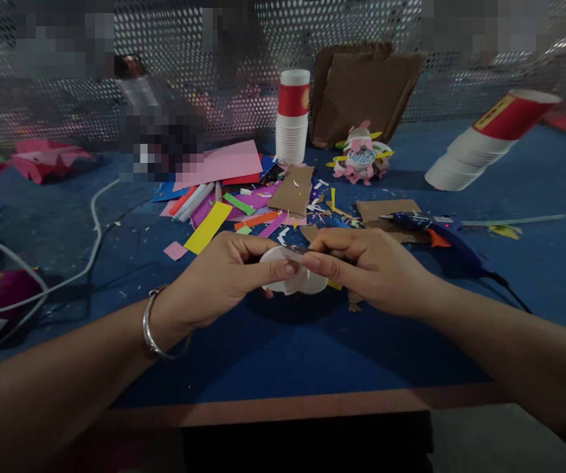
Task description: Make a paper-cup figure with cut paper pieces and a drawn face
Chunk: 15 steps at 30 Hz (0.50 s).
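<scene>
Near the table's front, my left hand (236,266) pinches a white paper piece (316,282) between thumb and fingers. It is rounded and looks like part of a paper cup. My right hand (369,266) is closed around a small metal blade (293,249), whose tip lies against the paper's upper edge by my left thumb. The fingers cover most of this tool, so its full shape is hidden. Just beyond both hands lie scattered paper scraps (283,234) and a brown cardboard strip (291,190).
A blue glue gun (425,226) rests on cardboard to the right. Stacked paper cups (291,125) stand at the back; another cup stack (484,144) leans at right. Beside the cardboard sheets (362,92) sits a paper craft (360,156). A white cable (96,223) crosses the left.
</scene>
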Tool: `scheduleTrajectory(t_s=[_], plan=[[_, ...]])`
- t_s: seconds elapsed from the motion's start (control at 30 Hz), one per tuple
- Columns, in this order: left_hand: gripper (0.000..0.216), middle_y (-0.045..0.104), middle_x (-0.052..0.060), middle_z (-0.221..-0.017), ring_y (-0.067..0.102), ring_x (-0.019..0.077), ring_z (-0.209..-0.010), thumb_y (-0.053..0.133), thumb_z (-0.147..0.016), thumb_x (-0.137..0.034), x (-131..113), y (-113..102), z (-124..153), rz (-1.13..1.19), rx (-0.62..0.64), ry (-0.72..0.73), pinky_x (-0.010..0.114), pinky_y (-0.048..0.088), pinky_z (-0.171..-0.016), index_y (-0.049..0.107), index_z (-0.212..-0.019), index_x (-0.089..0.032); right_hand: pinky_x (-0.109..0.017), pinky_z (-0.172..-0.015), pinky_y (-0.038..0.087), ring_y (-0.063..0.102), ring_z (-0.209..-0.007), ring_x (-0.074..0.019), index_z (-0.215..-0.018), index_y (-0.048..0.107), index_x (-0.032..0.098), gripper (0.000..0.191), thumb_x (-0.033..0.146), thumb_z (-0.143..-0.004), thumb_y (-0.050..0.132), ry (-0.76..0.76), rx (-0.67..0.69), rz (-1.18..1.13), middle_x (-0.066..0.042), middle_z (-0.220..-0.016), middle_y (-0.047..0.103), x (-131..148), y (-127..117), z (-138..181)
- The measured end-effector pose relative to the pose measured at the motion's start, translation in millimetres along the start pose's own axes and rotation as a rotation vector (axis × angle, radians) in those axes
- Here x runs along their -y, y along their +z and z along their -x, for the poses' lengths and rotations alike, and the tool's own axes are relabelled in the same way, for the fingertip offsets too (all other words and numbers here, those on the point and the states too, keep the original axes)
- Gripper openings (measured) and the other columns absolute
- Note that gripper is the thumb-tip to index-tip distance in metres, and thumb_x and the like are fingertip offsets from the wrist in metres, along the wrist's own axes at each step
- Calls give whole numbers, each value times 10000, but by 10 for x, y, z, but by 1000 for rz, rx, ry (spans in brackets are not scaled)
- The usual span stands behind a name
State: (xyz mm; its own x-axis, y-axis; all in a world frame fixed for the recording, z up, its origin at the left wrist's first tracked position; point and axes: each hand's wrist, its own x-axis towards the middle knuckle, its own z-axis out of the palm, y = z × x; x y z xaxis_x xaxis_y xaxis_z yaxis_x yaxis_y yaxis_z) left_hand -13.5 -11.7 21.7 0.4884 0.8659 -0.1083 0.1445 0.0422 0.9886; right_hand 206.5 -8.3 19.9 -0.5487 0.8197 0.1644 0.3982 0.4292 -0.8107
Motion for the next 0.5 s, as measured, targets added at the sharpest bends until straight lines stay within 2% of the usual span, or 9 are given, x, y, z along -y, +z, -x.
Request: scheduleTrajectory(t_s=[0.23, 0.3, 0.4, 0.5], plan=[[195, 664, -24, -648, 525, 77, -607, 806, -825, -326, 0, -16, -10, -63, 1, -33, 175, 431, -552, 772, -707, -174, -266, -513, 336, 474, -540, -102, -778, 611, 201, 485, 639, -969, 529, 116, -33, 20, 25, -656, 551, -51, -27, 10], [195, 698, -9, -723, 563, 88, -646, 784, -843, -359, 19, -59, -29, -139, -22, -24, 182, 444, -569, 778, -795, -170, -278, -543, 331, 467, -578, -114, -765, 576, 203, 498, 660, -958, 530, 99, -88, 109, 25, -649, 531, -75, -56, -4], [257, 734, 9, -850, 629, 114, -728, 769, -847, -364, 51, -136, -71, -254, -71, -2, 205, 482, -626, 743, -1025, -181, -292, -561, 306, 452, -586, -121, -768, 549, 206, 474, 641, -954, 541, 113, -118, 239, 30, -634, 511, -118, -97, -31], [220, 700, 9, -779, 615, 120, -667, 734, -862, -357, 60, -179, -96, -397, -77, 19, 215, 463, -579, 704, -970, -168, -301, -560, 289, 471, -575, -130, -789, 570, 206, 451, 623, -958, 535, 153, -78, 345, 25, -629, 537, -157, -113, -48]])
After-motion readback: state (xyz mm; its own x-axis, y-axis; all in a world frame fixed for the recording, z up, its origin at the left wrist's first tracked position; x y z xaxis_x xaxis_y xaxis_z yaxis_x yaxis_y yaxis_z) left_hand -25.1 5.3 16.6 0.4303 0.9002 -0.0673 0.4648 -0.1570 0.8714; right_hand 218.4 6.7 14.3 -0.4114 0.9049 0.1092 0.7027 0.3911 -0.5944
